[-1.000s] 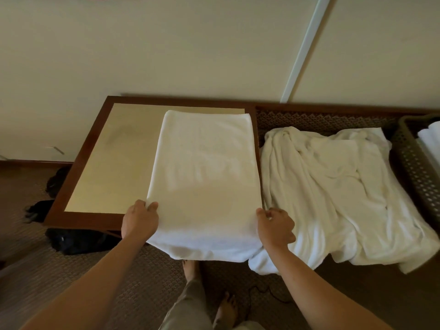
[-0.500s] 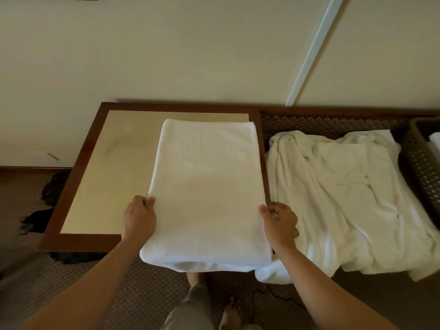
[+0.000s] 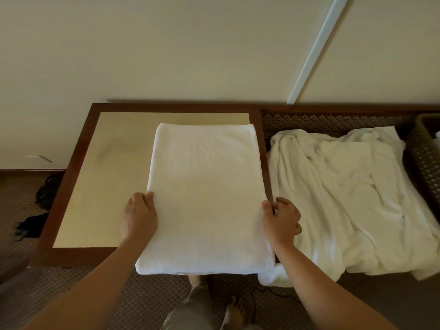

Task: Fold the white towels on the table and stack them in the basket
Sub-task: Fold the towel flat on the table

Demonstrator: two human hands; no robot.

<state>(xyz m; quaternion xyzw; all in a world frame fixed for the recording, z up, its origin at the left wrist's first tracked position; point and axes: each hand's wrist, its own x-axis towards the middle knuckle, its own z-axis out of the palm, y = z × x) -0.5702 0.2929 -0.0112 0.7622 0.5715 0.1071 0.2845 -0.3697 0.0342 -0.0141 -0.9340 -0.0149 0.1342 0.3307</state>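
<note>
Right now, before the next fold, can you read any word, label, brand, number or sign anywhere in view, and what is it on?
None: no readable text in the head view.
Folded towel, gripped at its edges by the left hand and right hand: plain, no tag showing.
Crumpled towels: no label visible.
Basket: only a perforated pattern.
Table: unmarked.

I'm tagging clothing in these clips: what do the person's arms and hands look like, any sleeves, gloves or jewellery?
Both forearms are bare up to the frame edge, with no sleeves in view. The left hand and right hand wear no gloves, and no rings, watch or bracelet show.
</note>
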